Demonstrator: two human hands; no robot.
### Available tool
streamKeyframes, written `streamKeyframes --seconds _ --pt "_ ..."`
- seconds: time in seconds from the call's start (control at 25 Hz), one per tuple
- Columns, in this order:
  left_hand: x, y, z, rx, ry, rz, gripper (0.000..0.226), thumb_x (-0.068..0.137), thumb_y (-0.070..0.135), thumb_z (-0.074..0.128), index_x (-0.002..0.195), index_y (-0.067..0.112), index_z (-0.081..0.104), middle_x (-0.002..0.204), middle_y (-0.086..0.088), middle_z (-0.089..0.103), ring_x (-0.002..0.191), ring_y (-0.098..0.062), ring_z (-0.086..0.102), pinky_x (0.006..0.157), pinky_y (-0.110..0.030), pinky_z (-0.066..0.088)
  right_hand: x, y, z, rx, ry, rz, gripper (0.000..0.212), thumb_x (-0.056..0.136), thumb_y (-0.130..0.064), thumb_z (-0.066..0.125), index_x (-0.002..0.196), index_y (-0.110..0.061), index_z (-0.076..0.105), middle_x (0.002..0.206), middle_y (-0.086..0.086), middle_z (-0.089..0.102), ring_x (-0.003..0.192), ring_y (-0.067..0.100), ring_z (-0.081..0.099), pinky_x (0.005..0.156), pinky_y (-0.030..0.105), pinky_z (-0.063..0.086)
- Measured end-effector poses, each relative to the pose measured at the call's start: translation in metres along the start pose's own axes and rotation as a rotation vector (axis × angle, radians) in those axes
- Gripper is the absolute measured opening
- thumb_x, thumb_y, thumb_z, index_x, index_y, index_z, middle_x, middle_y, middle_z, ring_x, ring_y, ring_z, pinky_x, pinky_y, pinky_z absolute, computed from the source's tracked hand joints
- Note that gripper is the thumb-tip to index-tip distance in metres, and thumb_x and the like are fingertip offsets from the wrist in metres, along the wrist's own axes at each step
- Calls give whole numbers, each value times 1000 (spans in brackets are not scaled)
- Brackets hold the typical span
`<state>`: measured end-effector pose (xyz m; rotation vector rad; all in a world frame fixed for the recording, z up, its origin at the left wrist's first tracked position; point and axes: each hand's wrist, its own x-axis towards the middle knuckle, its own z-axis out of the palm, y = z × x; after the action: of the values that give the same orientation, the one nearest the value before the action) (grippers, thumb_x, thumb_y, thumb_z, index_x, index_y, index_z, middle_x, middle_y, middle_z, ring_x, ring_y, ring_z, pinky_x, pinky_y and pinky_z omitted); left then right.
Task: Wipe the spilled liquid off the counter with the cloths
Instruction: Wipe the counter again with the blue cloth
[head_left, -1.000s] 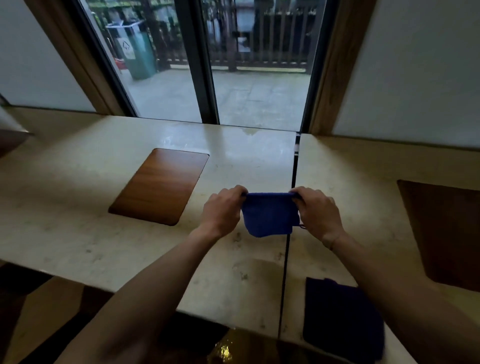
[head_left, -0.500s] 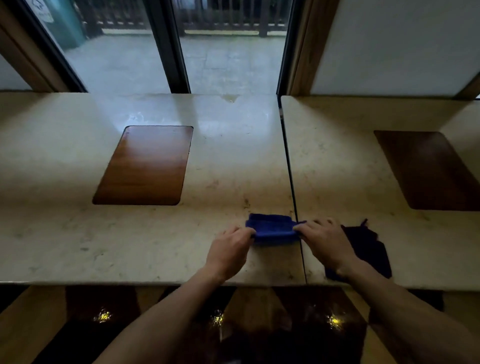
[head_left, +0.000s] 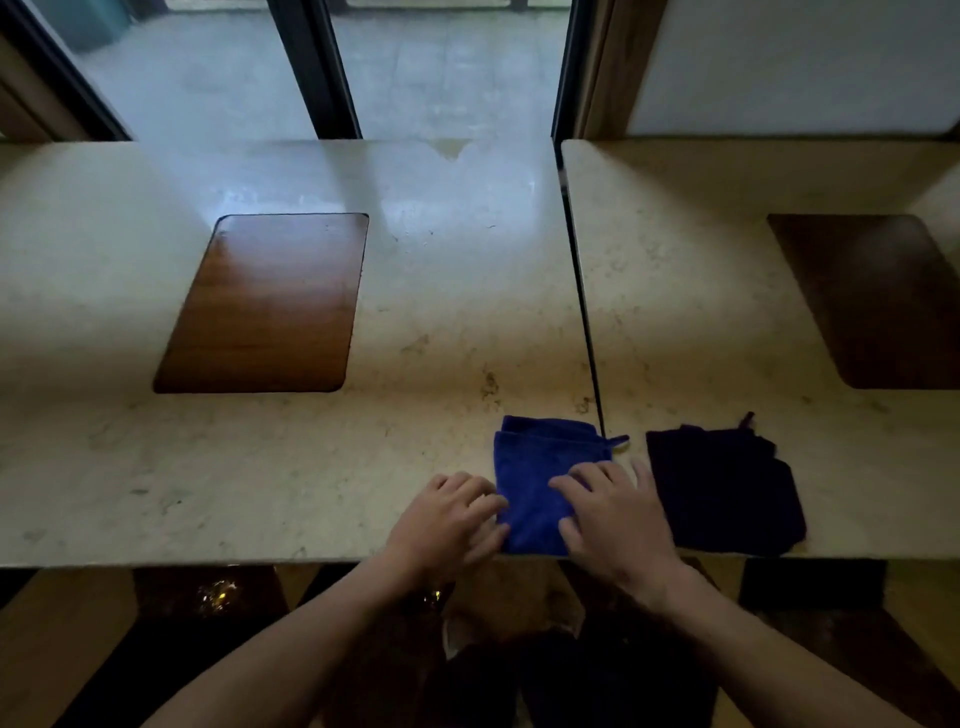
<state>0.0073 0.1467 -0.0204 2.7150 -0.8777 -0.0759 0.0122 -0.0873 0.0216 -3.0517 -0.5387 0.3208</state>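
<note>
Both my hands flat, fingers (head_left: 576, 480) spread, on blue cloth (head_left: 540, 467) lower centre; right hand (head_left: 613, 519) nearer dark cloth (head_left: 722, 493), just right on bench (head_left: 311, 467).

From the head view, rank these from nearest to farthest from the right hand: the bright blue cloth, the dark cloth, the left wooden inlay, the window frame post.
1. bright blue cloth, under the right hand.
2. dark cloth, just to its right, not touched.
3. left wooden inlay, across the counter to the left.
4. window frame post, beyond the counter's far edge.
</note>
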Motion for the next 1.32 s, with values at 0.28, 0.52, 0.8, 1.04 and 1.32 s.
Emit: streamKeyframes --seconds 0.28,0.52,0.8,1.04,1.32 --pt "42 -144 -21 -39 180 -707 45 94 48 44 127 21 56 134 -11 50 124 -31 44 95 -48 42 35 -43 72 88 7 199 67 91 -58 37 153 -37 22 164 9 14 148 43 2 109 75 8" --pt "88 -261 -29 58 185 -901 51 92 51 33 135 24 38 151 -14 29 140 -40 20 111 -59 19 47 -48 80 68 76 260 70 89 -60 36 154 -39 18 165 6 7 148 42 -2 107 76 8" --pt "95 -313 -37 98 134 -873 61 90 63 21 146 38 22 160 -9 17 146 -40 11 108 -73 5 136 -45 77 113 148 384 71 89 -61 30 154 -39 13 165 5 4 148 43 -1 106 77 7" --pt "96 -316 -32 144 141 -884 65 90 64 23 147 35 25 159 -10 21 146 -39 15 108 -72 9 249 -13 55 124 182 398 67 92 -60 23 154 -42 10 165 4 5 148 42 -2 107 75 6" --pt "99 -313 -34 187 49 -902 70 89 64 22 149 29 30 158 -12 25 145 -39 20 107 -74 17 421 45 9 108 100 478 64 92 -62 15 151 -48 -3 165 -3 -7 148 38 -12 109 72 -4"
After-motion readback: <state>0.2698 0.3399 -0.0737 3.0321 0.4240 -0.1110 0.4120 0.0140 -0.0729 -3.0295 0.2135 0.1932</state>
